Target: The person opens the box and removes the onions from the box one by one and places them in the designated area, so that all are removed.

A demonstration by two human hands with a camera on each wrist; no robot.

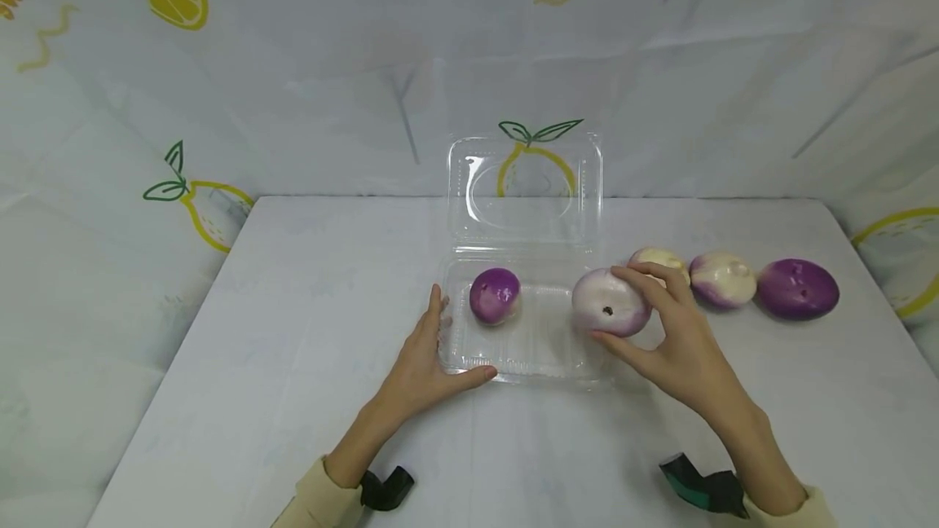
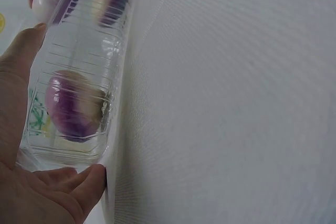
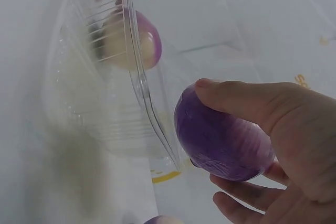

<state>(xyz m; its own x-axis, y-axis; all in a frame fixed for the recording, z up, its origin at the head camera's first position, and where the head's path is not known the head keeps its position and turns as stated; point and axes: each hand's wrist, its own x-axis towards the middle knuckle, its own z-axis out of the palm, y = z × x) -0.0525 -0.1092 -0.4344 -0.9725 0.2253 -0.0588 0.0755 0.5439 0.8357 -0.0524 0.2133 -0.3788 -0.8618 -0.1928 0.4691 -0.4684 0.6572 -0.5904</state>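
A clear plastic clamshell box (image 1: 524,377) lies on the table with its lid (image 1: 524,226) raised at the back. In its left half sits a glossy purple-and-white round vegetable (image 1: 495,297), also seen through the ribbed wall in the left wrist view. My left hand (image 1: 425,369) rests at the box's front left corner, fingers along the left side and thumb at the front rim. Between the thumb and fingers of my right hand (image 1: 682,341) is a second purple-and-white round vegetable (image 1: 607,305), held at the box's right side. The right wrist view shows this one's streaked purple side (image 3: 218,135).
Three more such vegetables line up right of the box: a pale one (image 1: 656,257) partly behind my right hand, a purple-and-white one (image 1: 722,279) and a deep purple one (image 1: 798,289). A lemon-printed cloth (image 1: 330,104) hangs behind the white table (image 1: 293,332).
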